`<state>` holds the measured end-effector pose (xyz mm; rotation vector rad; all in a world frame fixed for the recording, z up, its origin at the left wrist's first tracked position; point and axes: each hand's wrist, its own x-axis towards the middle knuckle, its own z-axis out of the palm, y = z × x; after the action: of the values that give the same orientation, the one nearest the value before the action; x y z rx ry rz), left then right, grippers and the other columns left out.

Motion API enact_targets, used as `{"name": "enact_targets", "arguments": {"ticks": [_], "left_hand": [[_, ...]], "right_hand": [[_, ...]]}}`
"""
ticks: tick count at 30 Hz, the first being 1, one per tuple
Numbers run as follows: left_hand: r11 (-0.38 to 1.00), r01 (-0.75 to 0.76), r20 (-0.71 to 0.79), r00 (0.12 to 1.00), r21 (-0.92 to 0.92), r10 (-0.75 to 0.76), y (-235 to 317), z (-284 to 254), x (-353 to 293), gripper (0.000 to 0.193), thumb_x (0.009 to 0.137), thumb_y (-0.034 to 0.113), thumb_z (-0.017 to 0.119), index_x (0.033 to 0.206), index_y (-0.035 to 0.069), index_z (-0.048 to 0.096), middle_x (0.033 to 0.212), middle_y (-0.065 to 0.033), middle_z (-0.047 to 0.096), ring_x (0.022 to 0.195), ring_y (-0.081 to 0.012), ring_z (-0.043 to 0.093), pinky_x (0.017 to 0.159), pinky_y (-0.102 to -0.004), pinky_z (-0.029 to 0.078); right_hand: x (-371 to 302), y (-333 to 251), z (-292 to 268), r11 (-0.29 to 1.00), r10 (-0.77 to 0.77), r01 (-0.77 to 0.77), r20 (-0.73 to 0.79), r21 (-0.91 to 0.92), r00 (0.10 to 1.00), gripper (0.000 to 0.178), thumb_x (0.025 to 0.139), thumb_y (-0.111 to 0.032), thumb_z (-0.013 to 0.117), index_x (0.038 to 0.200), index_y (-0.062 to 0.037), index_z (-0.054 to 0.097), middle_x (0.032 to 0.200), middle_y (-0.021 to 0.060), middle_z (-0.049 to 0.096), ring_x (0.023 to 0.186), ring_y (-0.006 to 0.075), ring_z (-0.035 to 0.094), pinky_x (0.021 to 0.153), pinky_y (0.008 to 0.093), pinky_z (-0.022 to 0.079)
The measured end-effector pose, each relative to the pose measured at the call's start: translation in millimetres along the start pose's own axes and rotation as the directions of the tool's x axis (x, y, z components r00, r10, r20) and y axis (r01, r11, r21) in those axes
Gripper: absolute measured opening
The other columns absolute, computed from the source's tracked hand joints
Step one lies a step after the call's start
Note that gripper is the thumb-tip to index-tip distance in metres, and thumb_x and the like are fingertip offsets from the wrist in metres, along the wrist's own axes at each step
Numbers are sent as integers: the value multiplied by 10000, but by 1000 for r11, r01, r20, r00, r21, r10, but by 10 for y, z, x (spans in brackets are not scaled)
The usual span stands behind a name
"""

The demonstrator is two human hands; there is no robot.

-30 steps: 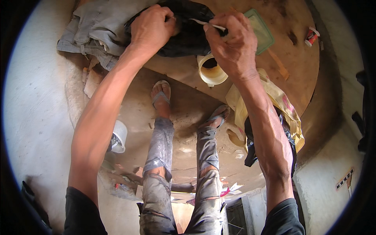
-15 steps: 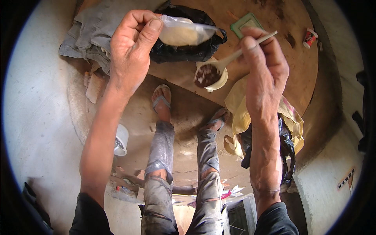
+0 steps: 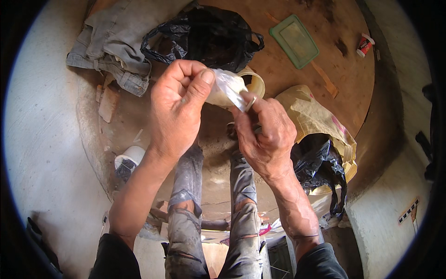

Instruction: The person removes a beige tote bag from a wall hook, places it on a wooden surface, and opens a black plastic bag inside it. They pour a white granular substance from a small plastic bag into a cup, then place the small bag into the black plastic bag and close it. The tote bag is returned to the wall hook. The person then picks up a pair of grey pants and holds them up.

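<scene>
My left hand pinches one end of a small clear plastic bag with pale contents. At the bag's other end, my right hand has its fingers closed. Between those fingertips shows a short pale edge of the spoon; the rest of it is hidden by the hand and the bag. Just behind the bag stands a pale cup with a dark inside, partly covered by the bag and my fingers.
A black plastic bag lies beyond my hands, beside grey jeans. Further right are a green lid and a small red cup. A yellowish sack with black plastic lies near my right forearm. A white bucket stands left.
My right hand has moved left and nearer, from above the cup to the plastic bag. My left hand has lowered with the bag. The spoon has gone mostly out of sight.
</scene>
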<state>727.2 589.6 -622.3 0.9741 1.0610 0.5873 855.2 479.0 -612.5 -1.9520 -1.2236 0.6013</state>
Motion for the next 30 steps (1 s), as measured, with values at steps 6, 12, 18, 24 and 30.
{"name": "enact_targets", "arguments": {"ticks": [6,12,18,24,30], "left_hand": [[985,-24,210,976,-172,61,-189,-174,-39,190,1015,124,681,1127,-10,607,1090,-96,687,1012,-108,641,936,-280,511],[990,57,494,869,-126,13,-460,-384,4,1255,645,577,947,1556,-38,341,1604,-267,387,1500,-354,390,1251,-491,283],[990,107,608,794,-88,-31,-706,-244,-280,902,738,365,938,1425,-45,520,1418,-210,601,1288,-298,603,1084,-431,487],[898,402,476,834,-176,-280,-856,-174,-445,648,891,350,840,1357,-12,572,1245,-106,687,1164,-186,649,1031,-342,512],[886,448,431,827,-120,-360,-912,-105,-477,611,925,388,794,1336,-10,577,1171,-91,693,1077,-164,658,956,-319,539]], "right_hand": [[-158,-146,-141,959,224,-234,78,157,971,81,903,-52,756,926,-5,694,739,68,683,635,124,646,589,276,501],[-285,-434,-374,721,388,-480,284,499,877,94,914,-43,758,932,14,685,778,59,689,682,113,649,613,271,509],[-340,-433,-537,371,531,-692,470,620,705,120,928,-55,783,994,16,711,797,-10,683,688,42,558,627,209,448],[-108,-32,-790,551,604,-461,48,696,796,177,933,-109,785,1016,-2,671,862,79,721,715,140,680,652,267,554],[61,601,-583,631,643,-395,-165,668,748,163,966,-118,756,1035,-6,659,911,97,730,785,162,739,714,284,635]]}}
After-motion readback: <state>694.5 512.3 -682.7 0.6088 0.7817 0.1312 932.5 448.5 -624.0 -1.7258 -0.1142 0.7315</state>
